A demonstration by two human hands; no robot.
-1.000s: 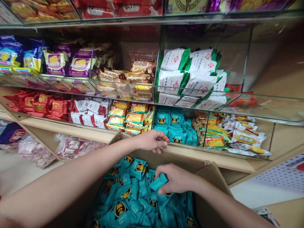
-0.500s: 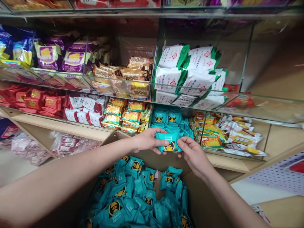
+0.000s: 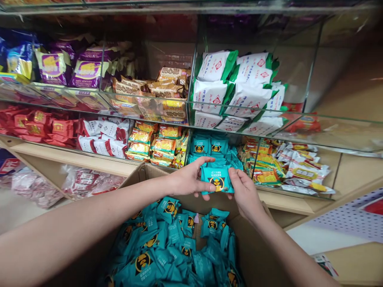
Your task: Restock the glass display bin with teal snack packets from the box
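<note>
Between my two hands is a small teal snack packet (image 3: 216, 176) with a black and yellow round emblem, its printed front facing me. My left hand (image 3: 194, 177) grips its left side, thumb across the front. At the right edge, my right hand (image 3: 243, 191) pinches the same packet between thumb and fingers. Below my hands a cardboard box (image 3: 143, 172) holds a heap of loose teal packets (image 3: 161, 243). Just behind the held packet, more teal packets (image 3: 211, 145) fill a compartment of the lower shelf, the front ones stacked in rows.
Clear dividers split the shelves. White and green packets (image 3: 239, 87) stand above the teal compartment. Yellow-orange packets (image 3: 151, 141) lie left of it, white and gold ones (image 3: 303, 167) further right. A wooden ledge (image 3: 74, 157) runs along the front, with plastic bags (image 3: 86, 179) beneath.
The packet has turned so its print now reads upright, and my right hand has moved slightly right and down. The view has shifted a little.
</note>
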